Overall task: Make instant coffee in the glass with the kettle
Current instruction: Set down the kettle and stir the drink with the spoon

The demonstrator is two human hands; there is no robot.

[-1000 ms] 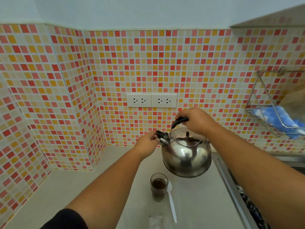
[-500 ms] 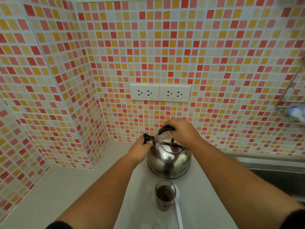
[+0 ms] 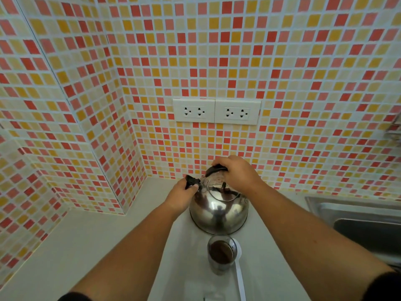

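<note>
A shiny steel kettle [image 3: 219, 210] stands on the pale counter [image 3: 86, 246] just behind a small glass [image 3: 221, 254] holding dark brown coffee. My right hand [image 3: 236, 172] is closed around the kettle's black top handle. My left hand [image 3: 181, 195] pinches the black spout cap at the kettle's left side. A white plastic spoon [image 3: 239, 276] lies on the counter against the glass's right side.
Orange, red and yellow mosaic tiles cover the walls, with a corner jutting out at left. Two white double sockets [image 3: 217, 111] sit on the wall above the kettle. A steel sink [image 3: 358, 218] lies to the right. A clear wrapper [image 3: 206, 294] rests at the bottom edge.
The kettle came down from the air and now rests on the counter behind the glass. Both hands stayed on it. The head camera shifted left and tilted down.
</note>
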